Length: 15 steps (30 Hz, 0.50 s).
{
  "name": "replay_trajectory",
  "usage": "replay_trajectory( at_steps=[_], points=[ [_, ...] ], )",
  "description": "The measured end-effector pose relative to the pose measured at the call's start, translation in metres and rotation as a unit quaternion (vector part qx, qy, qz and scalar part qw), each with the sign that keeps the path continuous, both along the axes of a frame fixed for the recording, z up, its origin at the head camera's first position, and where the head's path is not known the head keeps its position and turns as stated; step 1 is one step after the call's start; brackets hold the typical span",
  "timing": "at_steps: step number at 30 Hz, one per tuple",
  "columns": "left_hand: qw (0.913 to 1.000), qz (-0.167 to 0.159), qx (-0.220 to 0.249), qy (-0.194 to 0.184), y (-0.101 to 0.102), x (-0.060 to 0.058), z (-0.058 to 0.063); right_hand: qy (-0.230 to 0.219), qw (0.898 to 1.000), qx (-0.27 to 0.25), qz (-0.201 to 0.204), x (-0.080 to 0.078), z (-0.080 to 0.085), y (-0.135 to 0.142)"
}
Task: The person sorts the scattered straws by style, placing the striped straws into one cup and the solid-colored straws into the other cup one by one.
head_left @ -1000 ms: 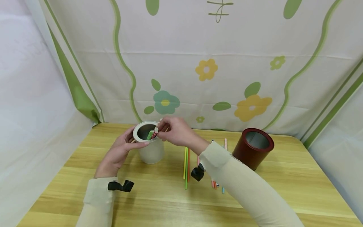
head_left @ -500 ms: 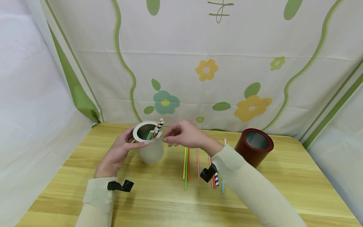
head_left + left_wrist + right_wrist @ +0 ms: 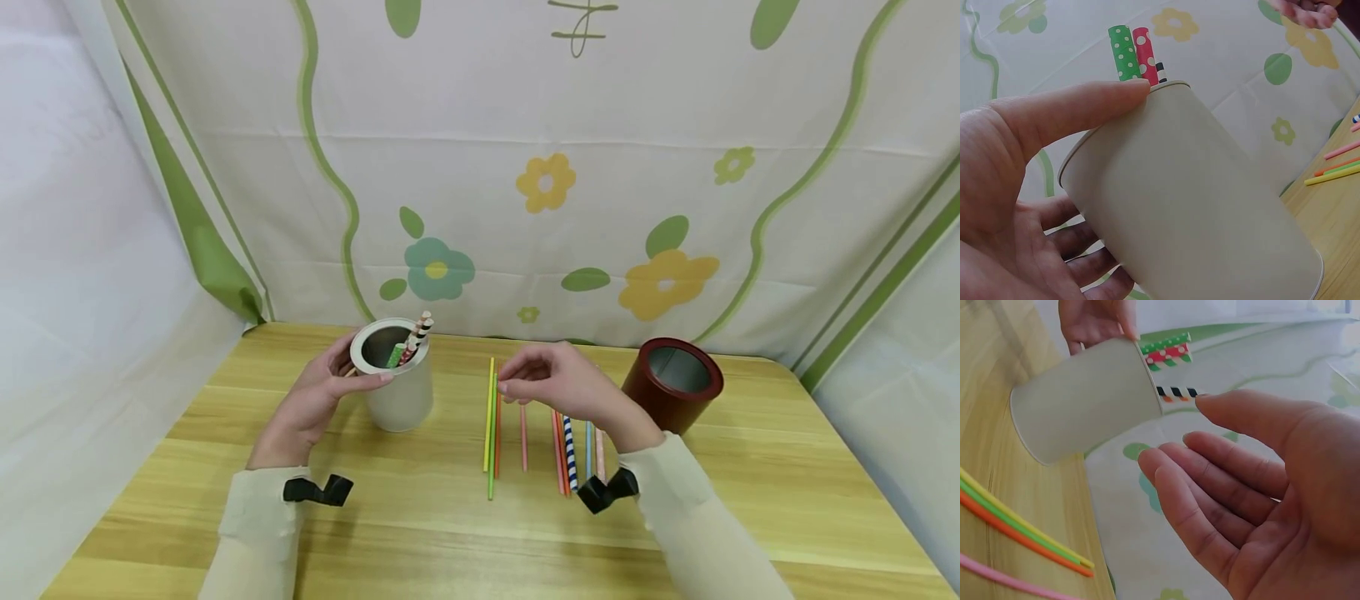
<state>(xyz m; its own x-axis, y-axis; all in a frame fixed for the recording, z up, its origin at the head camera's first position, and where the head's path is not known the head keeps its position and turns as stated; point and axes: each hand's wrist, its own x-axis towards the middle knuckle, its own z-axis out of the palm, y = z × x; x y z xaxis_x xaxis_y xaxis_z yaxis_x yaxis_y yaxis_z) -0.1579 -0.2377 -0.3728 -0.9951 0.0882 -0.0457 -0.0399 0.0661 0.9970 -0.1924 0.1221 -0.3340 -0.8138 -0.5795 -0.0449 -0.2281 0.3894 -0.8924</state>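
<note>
A white can (image 3: 401, 400) stands on the table at the left, with several patterned paper straws (image 3: 417, 333) leaning in it. My left hand (image 3: 318, 396) grips the can, its thumb along the rim and its fingers round the far side. In the left wrist view, green and red dotted straws (image 3: 1125, 53) poke up past the thumb. My right hand (image 3: 558, 383) hangs above the loose sticks, apart from the can. The right wrist view shows its fingers (image 3: 1200, 522) loosely bent, with nothing between them and the thumb.
Yellow, green and orange thin sticks (image 3: 491, 433) lie right of the can, beside a pink stick (image 3: 524, 442). Further right lie more sticks, among them a blue-and-white striped straw (image 3: 570, 454). A dark red can (image 3: 667, 392) stands at the right; a flowered curtain (image 3: 480, 208) hangs behind.
My right hand let go of a black-striped straw in the white can, then drew away to the right over the loose sticks. The left hand has stayed on the can.
</note>
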Motion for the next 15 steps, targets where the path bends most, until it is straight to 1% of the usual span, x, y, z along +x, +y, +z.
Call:
replay_trajectory(
  at_steps=[6, 9, 15],
  points=[
    [1.0000, 0.000, -0.005, 0.000, 0.000, 0.000, 0.000, -0.014, 0.999, -0.008, -0.049, 0.006, -0.019, 0.028],
    [1.0000, 0.000, -0.004, 0.000, 0.000, 0.000, -0.001, -0.023, 0.998, -0.017, -0.062, 0.008, -0.029, 0.039],
    [1.0000, 0.001, -0.005, 0.002, 0.000, 0.000, -0.001, -0.050, 0.994, -0.038, -0.095, 0.010, -0.050, 0.050]
  ],
)
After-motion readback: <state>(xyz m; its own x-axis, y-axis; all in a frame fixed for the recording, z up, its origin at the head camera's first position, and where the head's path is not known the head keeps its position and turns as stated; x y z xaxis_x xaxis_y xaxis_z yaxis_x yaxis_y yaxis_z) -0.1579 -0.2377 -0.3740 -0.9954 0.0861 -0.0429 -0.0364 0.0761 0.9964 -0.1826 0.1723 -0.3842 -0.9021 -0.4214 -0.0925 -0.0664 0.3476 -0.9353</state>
